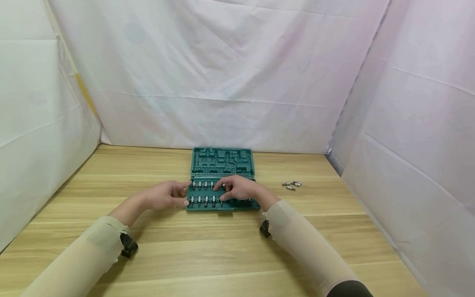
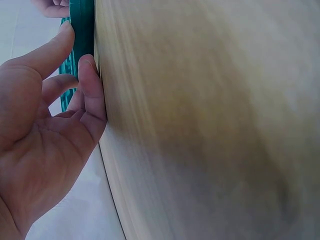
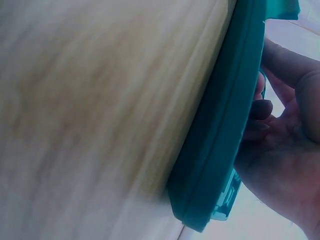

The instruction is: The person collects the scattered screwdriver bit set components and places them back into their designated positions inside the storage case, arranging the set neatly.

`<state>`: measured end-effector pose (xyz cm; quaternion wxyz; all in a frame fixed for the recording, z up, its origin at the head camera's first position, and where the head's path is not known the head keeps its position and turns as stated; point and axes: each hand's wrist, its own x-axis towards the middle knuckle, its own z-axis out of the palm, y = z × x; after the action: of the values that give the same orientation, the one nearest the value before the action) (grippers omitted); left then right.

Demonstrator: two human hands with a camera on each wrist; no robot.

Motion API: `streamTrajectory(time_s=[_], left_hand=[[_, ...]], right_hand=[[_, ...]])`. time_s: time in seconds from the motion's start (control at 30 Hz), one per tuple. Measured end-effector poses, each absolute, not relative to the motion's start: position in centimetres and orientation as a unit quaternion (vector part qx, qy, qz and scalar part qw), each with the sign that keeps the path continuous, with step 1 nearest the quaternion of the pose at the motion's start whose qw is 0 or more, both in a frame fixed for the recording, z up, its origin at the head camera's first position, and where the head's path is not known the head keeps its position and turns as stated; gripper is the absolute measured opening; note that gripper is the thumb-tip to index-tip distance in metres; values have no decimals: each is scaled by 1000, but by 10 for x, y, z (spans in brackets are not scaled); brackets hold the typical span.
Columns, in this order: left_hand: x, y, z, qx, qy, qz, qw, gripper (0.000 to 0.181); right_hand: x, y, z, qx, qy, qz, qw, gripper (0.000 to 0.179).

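Note:
A green plastic bit case (image 1: 219, 210) lies unfolded on the table, its moulded lid (image 1: 222, 161) at the back. Silver-and-dark socket bits (image 1: 206, 201) stand in two rows in the near half. My left hand (image 1: 165, 194) holds the case's left end, thumb at the front corner and index finger farther back; the left wrist view shows its fingertips against the green side. Over the bits is my right hand (image 1: 239, 188), index finger and thumb apart. Its thumb tip is right at a front-row bit, and the hand hides part of both rows.
Several loose bits (image 1: 291, 185) lie on the wooden table (image 1: 208, 255) to the right of the case. White cloth walls (image 1: 222, 74) enclose the table at the back and on both sides. Each wrist carries a small black camera (image 1: 128, 246).

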<state>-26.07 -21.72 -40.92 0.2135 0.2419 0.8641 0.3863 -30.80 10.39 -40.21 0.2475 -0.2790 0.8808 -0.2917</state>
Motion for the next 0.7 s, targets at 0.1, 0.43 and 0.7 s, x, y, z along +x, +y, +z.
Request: streamTrajectory(time_s=[0.1, 0.43, 0.7], left_hand=[[-260, -217, -408, 244, 865, 385, 212, 82], [-260, -218, -409, 238, 870, 378, 209, 82], [-261, -217, -411, 241, 868, 380, 208, 83]], right_hand=[[-306, 104, -402, -278, 882, -293, 243, 32], [-303, 108, -404, -289, 890, -280, 214, 32], [-303, 134, -399, -289, 873, -342, 192, 33]])
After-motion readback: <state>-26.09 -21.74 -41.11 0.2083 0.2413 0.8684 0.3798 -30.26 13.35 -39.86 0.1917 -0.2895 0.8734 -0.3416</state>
